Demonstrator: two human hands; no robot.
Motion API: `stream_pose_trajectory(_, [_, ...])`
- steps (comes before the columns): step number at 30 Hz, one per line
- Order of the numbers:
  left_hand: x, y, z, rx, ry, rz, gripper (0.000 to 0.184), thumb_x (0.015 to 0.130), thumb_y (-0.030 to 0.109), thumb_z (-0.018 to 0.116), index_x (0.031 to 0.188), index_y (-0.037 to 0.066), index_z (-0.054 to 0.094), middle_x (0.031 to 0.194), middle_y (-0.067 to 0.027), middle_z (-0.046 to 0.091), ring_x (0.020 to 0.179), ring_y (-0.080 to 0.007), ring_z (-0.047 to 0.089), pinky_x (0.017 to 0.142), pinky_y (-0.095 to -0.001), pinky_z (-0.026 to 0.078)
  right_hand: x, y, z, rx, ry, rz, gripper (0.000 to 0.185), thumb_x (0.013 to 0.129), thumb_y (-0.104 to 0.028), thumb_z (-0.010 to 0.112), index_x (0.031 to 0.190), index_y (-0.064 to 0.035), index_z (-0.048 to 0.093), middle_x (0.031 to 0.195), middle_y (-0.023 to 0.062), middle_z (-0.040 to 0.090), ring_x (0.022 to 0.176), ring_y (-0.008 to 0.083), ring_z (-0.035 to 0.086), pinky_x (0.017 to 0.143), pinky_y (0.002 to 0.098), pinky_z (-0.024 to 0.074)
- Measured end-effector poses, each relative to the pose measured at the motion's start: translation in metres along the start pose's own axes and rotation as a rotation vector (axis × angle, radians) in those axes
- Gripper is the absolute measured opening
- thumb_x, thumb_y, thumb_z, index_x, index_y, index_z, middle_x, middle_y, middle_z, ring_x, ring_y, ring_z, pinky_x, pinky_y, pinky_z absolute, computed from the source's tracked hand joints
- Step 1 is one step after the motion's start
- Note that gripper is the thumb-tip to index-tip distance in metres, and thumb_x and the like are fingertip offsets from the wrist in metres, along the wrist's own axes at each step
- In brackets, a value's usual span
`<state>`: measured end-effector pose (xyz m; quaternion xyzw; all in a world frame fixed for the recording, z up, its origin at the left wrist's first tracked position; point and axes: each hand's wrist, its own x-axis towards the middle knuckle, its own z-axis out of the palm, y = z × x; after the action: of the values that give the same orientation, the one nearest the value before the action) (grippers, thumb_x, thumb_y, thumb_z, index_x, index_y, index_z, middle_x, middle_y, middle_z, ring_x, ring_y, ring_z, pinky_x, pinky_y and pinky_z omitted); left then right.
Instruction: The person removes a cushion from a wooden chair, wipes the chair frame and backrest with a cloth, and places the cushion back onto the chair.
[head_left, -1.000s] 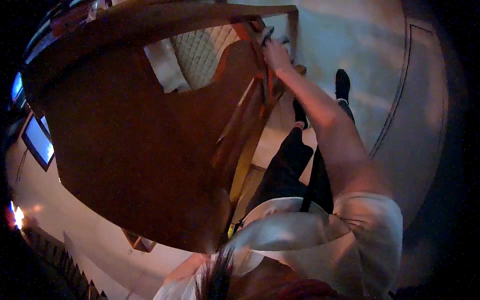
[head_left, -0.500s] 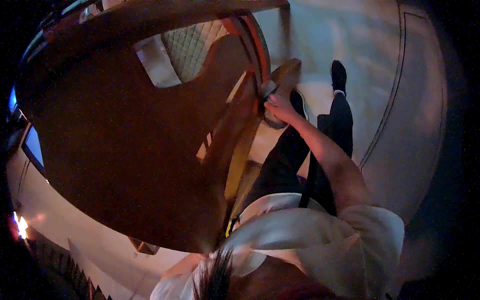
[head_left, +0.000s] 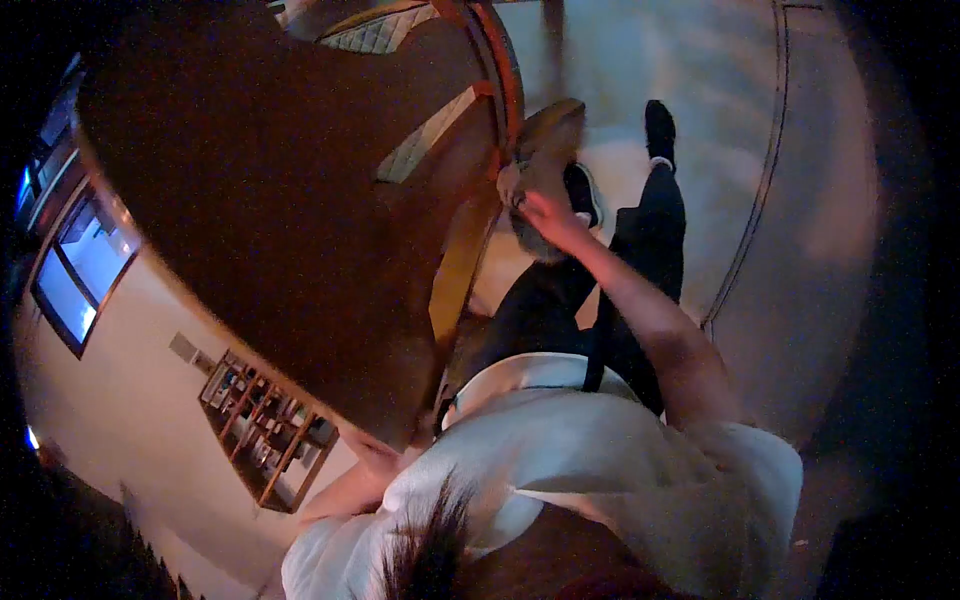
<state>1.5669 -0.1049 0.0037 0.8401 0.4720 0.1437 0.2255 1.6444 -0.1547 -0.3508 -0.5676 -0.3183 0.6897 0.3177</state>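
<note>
A large dark brown wooden panel (head_left: 270,210) fills the left and middle of the view, with its edge close to my body. My right hand (head_left: 548,218) is closed on a greyish cloth (head_left: 511,184), held against the panel's right side, where a curved reddish-brown wooden edge (head_left: 508,85) runs down. A grey, blurred part hangs below my fingers. My left forearm (head_left: 350,488) reaches to the panel's lower edge, and the fingers of that hand are hidden there. A quilted light surface (head_left: 378,33) shows through an opening at the top.
My legs and dark shoes (head_left: 660,135) are on the pale floor (head_left: 720,130). A wooden shelf unit (head_left: 265,430) with many small items stands at the lower left. A framed window (head_left: 85,265) glows blue at the far left.
My right hand has moved from the top of the panel's right side down towards my body with the cloth. The view has shifted, bringing more of the shelf and window into sight.
</note>
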Motion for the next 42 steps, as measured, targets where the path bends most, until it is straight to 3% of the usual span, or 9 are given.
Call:
stream_pose_trajectory(4, [-0.019,-0.012,-0.023,-0.082,-0.161,-0.149,0.077,0.068,-0.006,0.063,0.128,0.001,0.015,0.112,-0.0163,0.042,0.104,-0.0251,0.045,0.087,-0.0375,0.036,-0.036,-0.03,-0.014,0.124,0.075,0.141,0.04,0.086,-0.033,0.052,0.111,-0.002,0.052,0.11,0.0172,0.057,0.103,0.0316,0.053,0.085,0.0381,0.0415])
stream_pose_trajectory(5, [-0.039,-0.018,-0.022,-0.175,-0.262,-0.454,0.076,0.069,-0.003,0.064,0.128,0.001,0.017,0.112,-0.0153,0.043,0.101,-0.0247,0.048,0.087,-0.0361,0.037,-0.028,-0.032,-0.031,0.218,0.36,0.112,0.051,0.085,-0.039,0.054,0.12,-0.0025,0.047,0.118,0.0157,0.053,0.111,0.0226,0.049,0.091,0.0307,0.038])
stream_pose_trajectory(7, [-0.032,-0.018,-0.028,-0.174,-0.267,-0.302,0.077,0.07,-0.003,0.064,0.129,0.001,0.016,0.112,-0.0154,0.044,0.1,-0.0249,0.049,0.086,-0.0353,0.038,-0.03,-0.066,-0.051,0.16,0.306,0.119,0.055,0.084,-0.04,0.054,0.121,0.0004,0.045,0.12,0.0159,0.052,0.112,0.0228,0.049,0.092,0.0307,0.037])
stream_pose_trajectory(14, [-0.021,0.018,-0.011,-0.294,-0.182,-0.3,0.057,0.07,-0.005,0.059,0.123,-0.002,0.037,0.103,-0.0154,0.054,0.092,-0.0199,0.056,0.081,-0.0302,0.043,-0.025,-0.228,-0.137,0.083,0.59,-0.497,0.056,0.08,-0.043,0.057,0.119,-0.0035,0.048,0.114,0.0158,0.055,0.104,0.0274,0.053,0.09,0.0343,0.0386])
stream_pose_trajectory(19, [-0.043,0.005,-0.016,-0.246,-0.317,-0.416,0.062,0.064,-0.001,0.06,0.123,-0.003,0.039,0.122,-0.0237,0.047,0.107,-0.0348,0.052,0.089,-0.0337,0.042,-0.014,-0.341,-0.158,0.223,0.246,-0.774,0.045,0.085,-0.04,0.056,0.109,-0.0028,0.053,0.096,0.0022,0.055,0.089,0.0141,0.051,0.081,0.0285,0.0394])
stream_pose_trajectory(29, [-0.094,-0.008,-0.013,-0.133,-0.396,-0.299,0.082,0.061,0.003,0.067,0.133,0.007,0.027,0.132,-0.0233,0.036,0.117,-0.0363,0.044,0.09,-0.0367,0.043,0.018,-0.404,-0.145,-0.109,-0.055,-0.862,0.057,0.09,-0.051,0.036,0.114,-0.001,0.052,0.11,0.0111,0.055,0.1,0.0196,0.05,0.09,0.0313,0.0371])
stream_pose_trajectory(32, [-0.107,-0.011,-0.014,-0.132,-0.387,-0.249,0.081,0.062,0.003,0.066,0.133,0.01,0.027,0.132,-0.0224,0.036,0.117,-0.0365,0.044,0.089,-0.037,0.043,0.004,-0.413,-0.137,-0.185,-0.159,-0.587,0.054,0.091,-0.048,0.035,0.114,-0.0018,0.052,0.11,0.0118,0.055,0.102,0.0195,0.05,0.092,0.0323,0.0355])
stream_pose_trajectory(36, [-0.175,-0.033,0.009,-0.477,-0.445,-0.539,0.08,0.064,0.005,0.067,0.133,0.012,0.028,0.132,-0.0214,0.038,0.117,-0.0368,0.044,0.09,-0.0383,0.043,0.009,-0.364,-0.144,-0.199,-0.163,-0.568,0.056,0.081,-0.05,0.054,0.108,-0.0009,0.053,0.101,0.009,0.058,0.092,0.0176,0.053,0.085,0.0299,0.0396])
stream_pose_trajectory(42, [-0.189,-0.021,0.003,-0.326,-0.185,-0.132,0.075,0.067,0.008,0.069,0.132,0.011,0.03,0.131,-0.0198,0.039,0.119,-0.0357,0.041,0.094,-0.0395,0.039,-0.065,-0.366,-0.1,-0.299,-0.222,-0.772,0.051,0.077,-0.048,0.059,0.102,-0.0034,0.057,0.099,0.0126,0.058,0.092,0.0279,0.056,0.08,0.033,0.0426])
